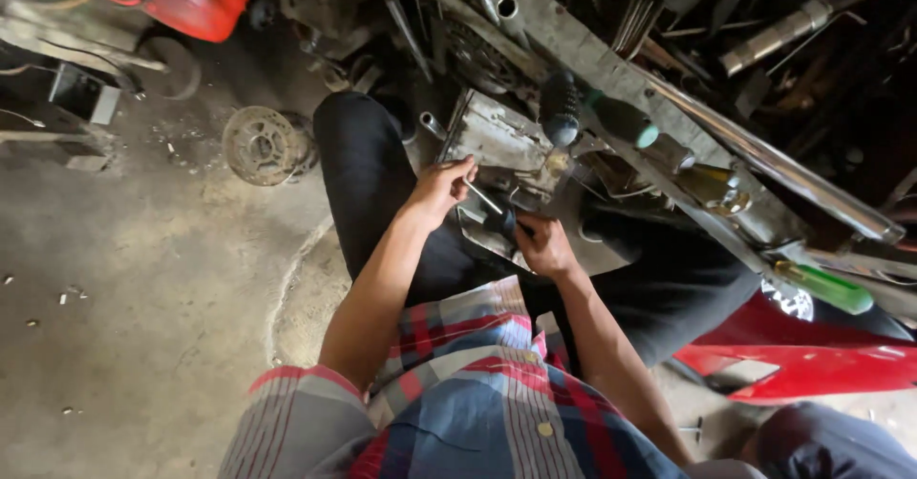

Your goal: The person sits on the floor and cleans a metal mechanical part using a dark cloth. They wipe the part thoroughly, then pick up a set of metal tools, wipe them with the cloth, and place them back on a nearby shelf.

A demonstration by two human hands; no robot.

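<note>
Dusty concrete floor (143, 278) runs out to the left, scattered with small bits and a round slotted metal disc (260, 143), while the right side is a tangle of tools — a slanted metal rack (611, 73) with screwdrivers stuck through it, one green-handled screwdriver (829, 288) lying low beside a red panel (812, 355).

Someone in a plaid shirt (478, 393) and dark trousers (368, 183) crouches over a grey metal casing (497, 140) that rests against the knees, just under the rack. The left hand (441, 191) is closed in a pinch on the upper end of a thin metal shaft (484, 197), right at the casing's lower edge. The right hand (544, 245) is wrapped tight around the dark handle (503, 221) at the shaft's lower end.

So the tool's long axis slants from the right fist up and leftward to the left fingertips, pointing at the casing. The left hand is the nearer one to the casing — touching or almost touching it; I can't tell where the tip sits, since the fingers hide it.
</note>
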